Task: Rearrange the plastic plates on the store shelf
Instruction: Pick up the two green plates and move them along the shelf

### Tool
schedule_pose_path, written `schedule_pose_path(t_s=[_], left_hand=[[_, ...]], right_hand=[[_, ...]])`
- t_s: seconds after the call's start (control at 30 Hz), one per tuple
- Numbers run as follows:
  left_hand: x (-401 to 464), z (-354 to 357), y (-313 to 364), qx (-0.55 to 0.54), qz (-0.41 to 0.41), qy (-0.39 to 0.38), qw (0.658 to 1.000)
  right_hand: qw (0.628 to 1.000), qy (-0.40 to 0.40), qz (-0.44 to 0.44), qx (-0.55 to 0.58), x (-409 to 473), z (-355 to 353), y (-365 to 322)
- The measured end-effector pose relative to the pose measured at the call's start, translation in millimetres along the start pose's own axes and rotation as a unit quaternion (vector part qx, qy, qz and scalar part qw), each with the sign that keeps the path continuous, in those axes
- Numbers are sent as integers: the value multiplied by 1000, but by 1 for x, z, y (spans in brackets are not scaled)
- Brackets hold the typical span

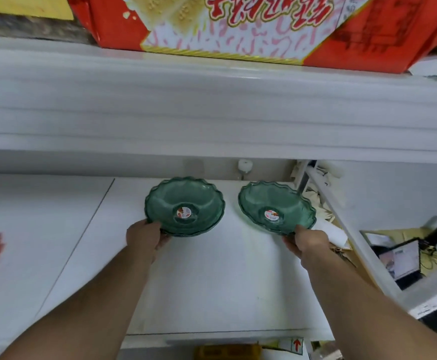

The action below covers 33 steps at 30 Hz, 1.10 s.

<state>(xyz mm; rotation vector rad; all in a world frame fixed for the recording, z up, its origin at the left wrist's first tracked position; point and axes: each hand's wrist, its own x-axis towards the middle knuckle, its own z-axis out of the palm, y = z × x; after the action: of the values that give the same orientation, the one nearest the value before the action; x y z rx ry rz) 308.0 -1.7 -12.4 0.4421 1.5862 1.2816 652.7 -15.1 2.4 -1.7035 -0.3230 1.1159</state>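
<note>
The left hand (pixel 144 236) has its fingers (pixel 163 241) clamped on the near rim of the left stack of green plates (pixel 186 201). The right hand (pixel 309 242) pinches the near rim of the right green plate (pixel 277 203). Both rest side by side, apart, on the white shelf (pixel 212 281).

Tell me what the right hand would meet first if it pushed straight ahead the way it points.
The right hand already grips the near rim of the right green scalloped plastic plate. Pushed on, plate and hand would probably meet the white back wall of the shelf behind it; depth there is unclear.
</note>
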Motion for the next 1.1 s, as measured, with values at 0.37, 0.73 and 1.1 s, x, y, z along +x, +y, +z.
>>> schedule_pose_path(t_s=[0.37,0.73,1.1], left_hand=[[23,9,1,-43,15,16,999],[26,8,7,-14,-21,11,1000],[-43,-65,7,660,197,-22,725]], right_hand=[[1000,-17,7,-13,15,13,1],[996,-34,-17,-78,16,13,13],[746,-261,-326,-518,-116,78,36]])
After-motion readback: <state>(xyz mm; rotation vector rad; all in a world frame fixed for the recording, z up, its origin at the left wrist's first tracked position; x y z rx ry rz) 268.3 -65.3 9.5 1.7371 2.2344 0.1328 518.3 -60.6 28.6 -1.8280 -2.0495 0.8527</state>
